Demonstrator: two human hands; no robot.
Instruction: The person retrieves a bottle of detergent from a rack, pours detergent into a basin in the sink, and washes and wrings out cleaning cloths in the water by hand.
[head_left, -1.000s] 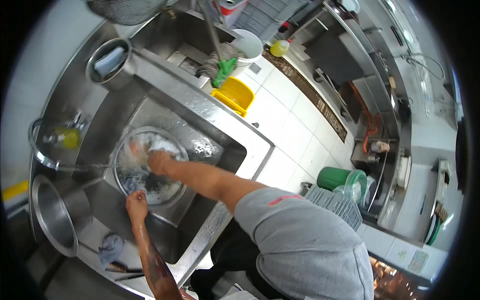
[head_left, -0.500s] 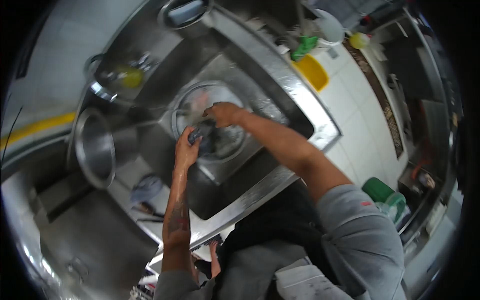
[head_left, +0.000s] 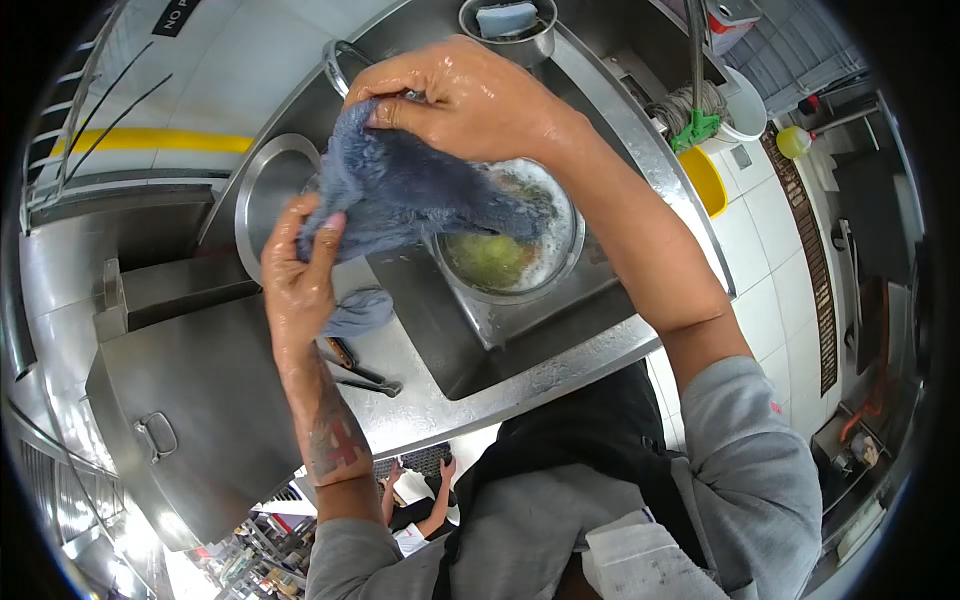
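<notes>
A wet blue-grey cloth is stretched between my two hands, raised above the sink. My left hand pinches its lower left edge between thumb and fingers. At the top edge, my right hand grips the fabric with the thumb pressed on it. The cloth's right end hangs over a round metal bowl in the sink and hides part of it. Foamy, yellow-green water fills that bowl; what lies under the foam is unclear.
Left of the sink stands a large metal bowl. A second grey-blue cloth and dark-handled utensils lie on the counter. A pot holding a light blue sponge stands at the back. Another person is visible below.
Both hands have risen from the bowl, and the cloth, bunched in the left hand before, is now spread between them. The camera view has shifted and sharpened.
</notes>
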